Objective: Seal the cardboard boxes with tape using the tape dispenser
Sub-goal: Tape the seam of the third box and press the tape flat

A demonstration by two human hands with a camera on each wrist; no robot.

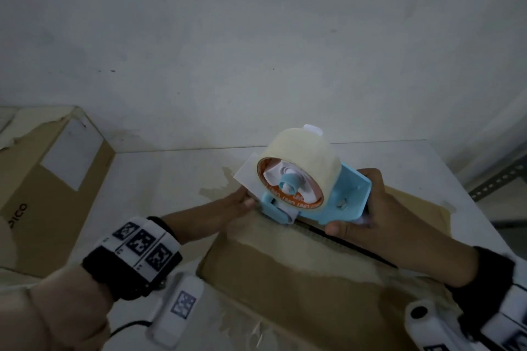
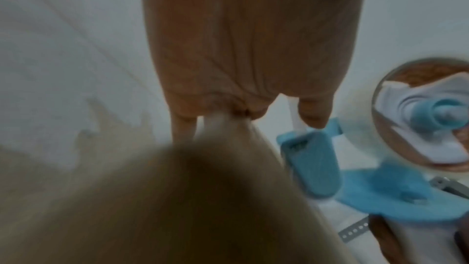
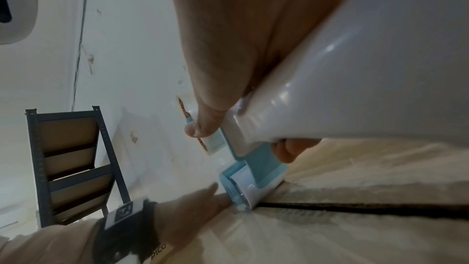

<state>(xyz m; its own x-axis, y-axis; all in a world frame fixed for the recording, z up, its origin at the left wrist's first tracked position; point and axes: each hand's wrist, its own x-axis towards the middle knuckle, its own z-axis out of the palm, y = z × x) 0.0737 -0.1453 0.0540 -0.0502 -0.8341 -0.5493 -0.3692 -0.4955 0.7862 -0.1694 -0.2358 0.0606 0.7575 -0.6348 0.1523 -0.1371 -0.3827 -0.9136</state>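
The right hand wraps its fingers and thumb round the white handle of the blue tape dispenser, gripping it firmly, the forearm reaching in from the near right corner of the bench. The dispenser's roller end sits on the far edge of the cardboard box, right at the dark seam between the flaps, with the pale tape roll raised above it. The left hand stretches forward with fairly straight fingers, fingertips pressed at the box's far edge just beside the roller, holding nothing. The box lies at the near right of the bench. A second, larger cardboard box stands along the bench's left edge, and metal shelving shows in the right wrist view.
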